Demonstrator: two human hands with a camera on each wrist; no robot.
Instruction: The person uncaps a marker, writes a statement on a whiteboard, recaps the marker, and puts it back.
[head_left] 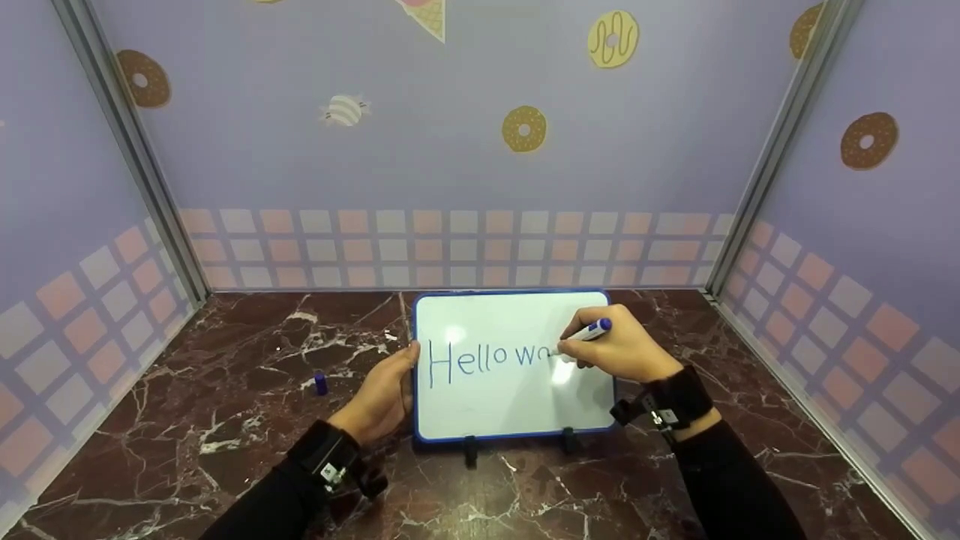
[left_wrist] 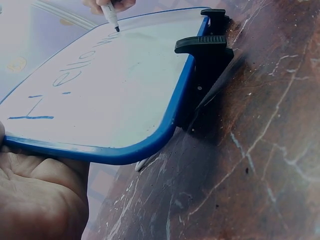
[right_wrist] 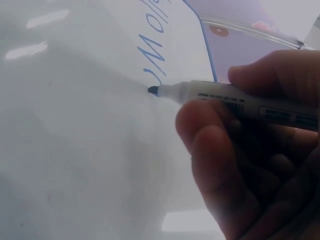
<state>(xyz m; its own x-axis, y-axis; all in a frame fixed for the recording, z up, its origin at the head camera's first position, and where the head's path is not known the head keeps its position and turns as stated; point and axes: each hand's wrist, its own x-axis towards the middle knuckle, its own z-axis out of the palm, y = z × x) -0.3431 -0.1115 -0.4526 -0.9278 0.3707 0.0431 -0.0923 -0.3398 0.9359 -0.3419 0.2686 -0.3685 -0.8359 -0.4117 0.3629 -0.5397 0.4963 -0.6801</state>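
A blue-framed whiteboard (head_left: 487, 409) stands propped up on the table, with "Hello wo" or similar in blue writing across it. My left hand (head_left: 382, 394) grips its left edge, thumb at the frame and fingers behind; in the left wrist view the palm (left_wrist: 42, 195) lies under that edge. Between thumb and fingers my right hand (head_left: 626, 349) pinches a white marker (head_left: 589, 331) with a blue end. The right wrist view has the marker's dark tip (right_wrist: 153, 90) at the end of the last stroke, on or just over the board.
A blue marker cap (head_left: 320, 384) is on the marble-patterned table (head_left: 255, 465), left of the board. Black stand clips (head_left: 470, 452) hold the board's lower edge. Purple walls with printed donuts and pink-white squares enclose the table at the back and sides.
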